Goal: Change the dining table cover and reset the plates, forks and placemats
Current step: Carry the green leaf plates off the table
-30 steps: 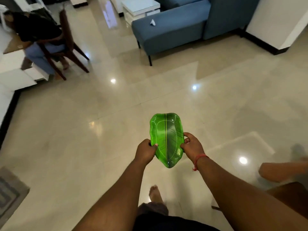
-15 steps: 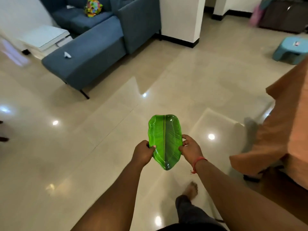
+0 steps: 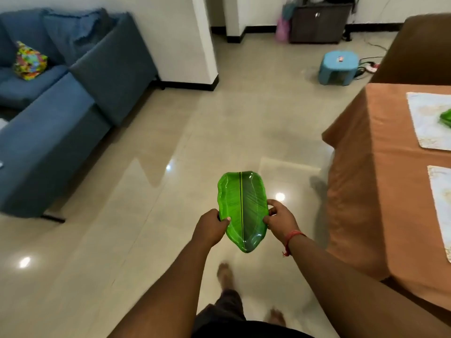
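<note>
I carry a green leaf-shaped plate [image 3: 241,208] flat in front of me, over the floor. My left hand [image 3: 210,226] grips its left rim and my right hand [image 3: 280,219] grips its right rim. At the right stands the dining table under an orange-brown cover [image 3: 380,167]. Two pale placemats lie on it, one farther [image 3: 427,120] and one nearer [image 3: 443,201]. On the farther placemat sits another green plate [image 3: 446,119], cut off by the frame edge.
A blue sofa [image 3: 61,103] with a colourful bag [image 3: 29,61] fills the left. A white pillar [image 3: 190,37] stands ahead. A blue stool [image 3: 339,67] and dark cabinet [image 3: 319,20] are at the back right. A brown chair back [image 3: 419,47] rises behind the table.
My view has swung right while I walk: the seated person and sofa slid left, and the covered table with its placemats has come into view. Both hands keep hold of the plate.
</note>
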{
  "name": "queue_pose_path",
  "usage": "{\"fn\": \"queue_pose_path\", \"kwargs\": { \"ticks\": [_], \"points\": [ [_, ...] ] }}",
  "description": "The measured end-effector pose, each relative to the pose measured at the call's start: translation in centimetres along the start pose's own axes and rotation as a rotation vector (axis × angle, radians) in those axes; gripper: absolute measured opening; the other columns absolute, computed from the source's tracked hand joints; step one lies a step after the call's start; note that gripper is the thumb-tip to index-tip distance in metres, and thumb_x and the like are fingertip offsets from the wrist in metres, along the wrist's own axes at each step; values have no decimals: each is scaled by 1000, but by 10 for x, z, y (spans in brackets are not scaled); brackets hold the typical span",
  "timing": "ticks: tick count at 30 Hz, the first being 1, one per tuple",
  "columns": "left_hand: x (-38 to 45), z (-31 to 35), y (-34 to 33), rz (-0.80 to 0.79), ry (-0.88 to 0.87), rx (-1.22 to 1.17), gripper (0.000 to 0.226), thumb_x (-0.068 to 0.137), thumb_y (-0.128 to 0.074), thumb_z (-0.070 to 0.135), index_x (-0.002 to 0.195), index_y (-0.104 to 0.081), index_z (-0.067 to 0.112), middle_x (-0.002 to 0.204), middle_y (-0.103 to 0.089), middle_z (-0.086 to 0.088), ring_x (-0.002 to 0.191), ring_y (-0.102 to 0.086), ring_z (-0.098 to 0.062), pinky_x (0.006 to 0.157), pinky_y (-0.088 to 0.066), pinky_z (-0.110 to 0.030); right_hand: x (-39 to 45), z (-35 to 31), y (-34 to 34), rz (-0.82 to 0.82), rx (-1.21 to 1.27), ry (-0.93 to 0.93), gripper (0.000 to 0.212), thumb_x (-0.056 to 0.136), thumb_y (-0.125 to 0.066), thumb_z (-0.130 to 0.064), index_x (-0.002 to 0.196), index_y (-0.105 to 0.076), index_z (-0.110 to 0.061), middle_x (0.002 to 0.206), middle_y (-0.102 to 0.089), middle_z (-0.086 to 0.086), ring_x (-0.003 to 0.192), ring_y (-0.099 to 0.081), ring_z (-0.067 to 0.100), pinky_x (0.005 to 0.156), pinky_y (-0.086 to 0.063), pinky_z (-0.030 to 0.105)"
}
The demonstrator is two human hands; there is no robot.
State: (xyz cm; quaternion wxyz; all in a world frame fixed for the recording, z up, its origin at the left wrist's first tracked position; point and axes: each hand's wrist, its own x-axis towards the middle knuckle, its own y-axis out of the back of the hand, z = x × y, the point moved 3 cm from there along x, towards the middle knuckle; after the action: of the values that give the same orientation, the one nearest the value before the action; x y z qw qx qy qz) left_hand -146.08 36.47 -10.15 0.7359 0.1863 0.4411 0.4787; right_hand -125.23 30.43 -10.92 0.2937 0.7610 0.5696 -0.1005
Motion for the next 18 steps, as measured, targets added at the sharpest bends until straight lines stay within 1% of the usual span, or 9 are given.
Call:
{"fn": "queue_pose_path", "kwargs": {
  "ticks": [1,2,5,8,10,12,14,15,18],
  "points": [
    [16,11,0,-23,-24,27,21,92,-60,37,86,-54,18,90,-69,-7,86,-64,-26,68,-44,-33,10,-3,7,19,2,-5,54,79,-56,7,123,-60,-23,79,-60,2,73,-61,24,69,-50,30],
    [42,31,-3,-63,-75,53,21,92,-61,38,86,-54,19,90,-69,-7,86,-65,-26,69,-46,-34,26,-5,22,74,15,-21,54,78,-57,7,122,-60,-23,77,-59,1,71,-60,23,67,-49,29],
    [91,79,-10,-138,-186,133,21,92,-60,39,87,-55,20,88,-68,-6,85,-66,-25,74,-51,-36,59,-11,54,203,39,-56,52,75,-58,7,115,-62,-26,71,-58,-2,68,-59,22,68,-51,32],
    [138,137,-18,-217,-323,251,24,92,-59,43,85,-54,21,89,-68,-3,84,-63,-23,68,-45,-32,88,-9,90,336,113,-106,54,71,-58,5,114,-64,-27,68,-58,-3,64,-59,20,69,-56,41],
    [167,178,-23,-266,-423,348,26,92,-59,45,86,-54,21,91,-66,-3,81,-59,-21,64,-39,-30,99,-8,110,431,214,-130,58,71,-56,10,116,-63,-25,69,-57,0,64,-57,20,69,-55,43],
    [185,216,-32,-293,-523,423,26,92,-60,45,86,-54,20,92,-65,-4,81,-58,-22,63,-37,-30,104,-4,126,507,296,-154,60,71,-56,13,116,-62,-26,73,-57,5,65,-56,20,67,-53,44],
    [195,248,-49,-340,-597,480,26,92,-60,43,86,-54,18,88,-63,-4,81,-58,-24,63,-37,-30,106,7,141,597,366,-185,60,69,-57,11,110,-62,-32,75,-62,7,67,-57,20,67,-53,43],
    [197,262,-59,-369,-629,515,27,92,-60,44,85,-54,18,86,-62,-2,80,-58,-23,63,-38,-31,104,10,151,643,398,-200,58,68,-58,11,106,-61,-33,77,-65,3,70,-59,20,69,-53,41],
    [206,305,-94,-438,-728,590,27,91,-59,46,84,-54,20,84,-61,0,81,-60,-23,64,-42,-31,100,13,190,733,447,-255,51,73,-59,14,99,-58,-30,79,-65,-6,78,-61,17,74,-50,31]
  ]
}}
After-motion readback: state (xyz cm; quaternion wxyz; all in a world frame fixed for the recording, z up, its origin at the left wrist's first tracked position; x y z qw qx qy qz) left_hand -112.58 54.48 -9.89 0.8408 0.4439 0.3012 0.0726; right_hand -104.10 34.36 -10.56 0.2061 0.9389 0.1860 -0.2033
